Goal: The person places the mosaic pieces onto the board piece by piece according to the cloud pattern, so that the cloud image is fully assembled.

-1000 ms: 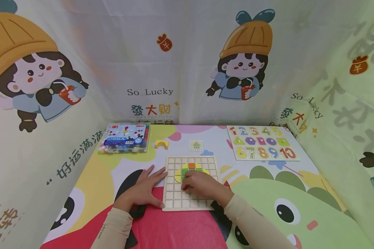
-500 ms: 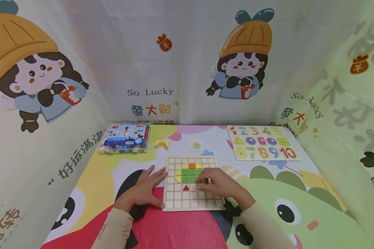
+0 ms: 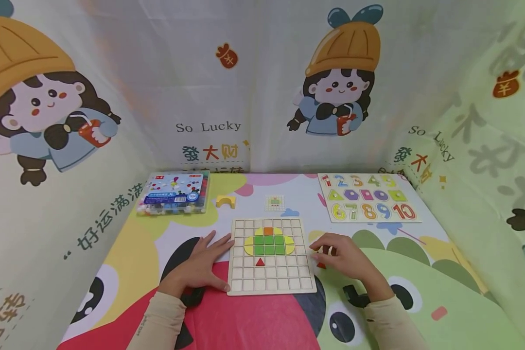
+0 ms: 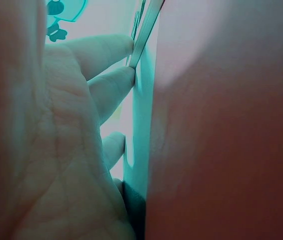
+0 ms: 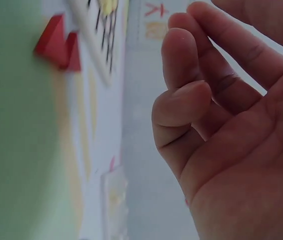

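A wooden grid board (image 3: 245,286) lies in the middle of the table. On it sit green squares (image 3: 269,245), yellow rounded pieces (image 3: 249,246) and an orange square (image 3: 268,231). Below them is one red triangle (image 3: 260,262). My left hand (image 3: 199,267) rests at the board's left edge, fingers spread and fingertips touching it. To the right of the board, my right hand (image 3: 347,256) hovers with loosely bent fingers and holds nothing. Red triangular blocks (image 5: 56,45) lie near it on the table; in the head view only part of the red (image 3: 321,265) shows beside the fingers.
A small pattern card (image 3: 274,202) lies behind the board, with a yellow arch block (image 3: 225,201) to its left. A clear box of coloured parts (image 3: 173,193) stands at the back left. At the back right lies a number and shape puzzle board (image 3: 369,198).
My right hand has let go of the red triangle on the board and moved right, off the board, to beside the loose red blocks. The left hand has stayed at the board's edge.
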{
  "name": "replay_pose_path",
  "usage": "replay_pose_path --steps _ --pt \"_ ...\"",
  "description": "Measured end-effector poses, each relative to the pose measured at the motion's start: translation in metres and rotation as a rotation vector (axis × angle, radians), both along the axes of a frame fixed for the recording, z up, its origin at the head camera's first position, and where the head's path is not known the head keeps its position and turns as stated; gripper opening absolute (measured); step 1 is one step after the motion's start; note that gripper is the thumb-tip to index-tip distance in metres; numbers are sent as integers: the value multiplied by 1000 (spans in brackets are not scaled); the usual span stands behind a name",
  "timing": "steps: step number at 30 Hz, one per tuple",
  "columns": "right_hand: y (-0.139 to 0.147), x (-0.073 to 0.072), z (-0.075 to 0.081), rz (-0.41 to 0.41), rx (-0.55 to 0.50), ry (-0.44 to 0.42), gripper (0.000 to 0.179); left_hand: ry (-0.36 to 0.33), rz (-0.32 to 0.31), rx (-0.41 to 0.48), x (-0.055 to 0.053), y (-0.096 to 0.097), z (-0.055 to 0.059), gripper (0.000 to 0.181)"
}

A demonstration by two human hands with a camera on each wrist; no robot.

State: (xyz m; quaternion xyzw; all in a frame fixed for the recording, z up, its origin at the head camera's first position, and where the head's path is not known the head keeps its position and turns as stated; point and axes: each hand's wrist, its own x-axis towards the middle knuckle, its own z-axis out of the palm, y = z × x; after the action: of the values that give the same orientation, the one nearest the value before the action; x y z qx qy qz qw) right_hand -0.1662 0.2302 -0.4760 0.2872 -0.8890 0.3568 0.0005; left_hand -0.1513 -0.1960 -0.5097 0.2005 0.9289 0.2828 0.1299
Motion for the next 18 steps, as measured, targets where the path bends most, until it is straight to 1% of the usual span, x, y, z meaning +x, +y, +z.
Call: replay_pose_path --steps 3,6,9,13,15,18 --pt "5 -1 -4 -37 22 -20 16 0 -1 3 0 0 1 122" --pt "10 -4 -8 -51 32 -29 16 -1 0 10 2 0 2 121" --pt "16 -6 -12 -55 31 3 18 -3 -3 13 2 -1 3 121" --pt "21 -8 -17 -80 42 56 20 4 -11 10 1 -1 1 122" --pt "22 -9 -21 -97 65 66 20 8 -12 6 1 -1 0 122" --pt "21 -11 -26 -110 101 57 22 7 -10 1 0 -1 -2 123"
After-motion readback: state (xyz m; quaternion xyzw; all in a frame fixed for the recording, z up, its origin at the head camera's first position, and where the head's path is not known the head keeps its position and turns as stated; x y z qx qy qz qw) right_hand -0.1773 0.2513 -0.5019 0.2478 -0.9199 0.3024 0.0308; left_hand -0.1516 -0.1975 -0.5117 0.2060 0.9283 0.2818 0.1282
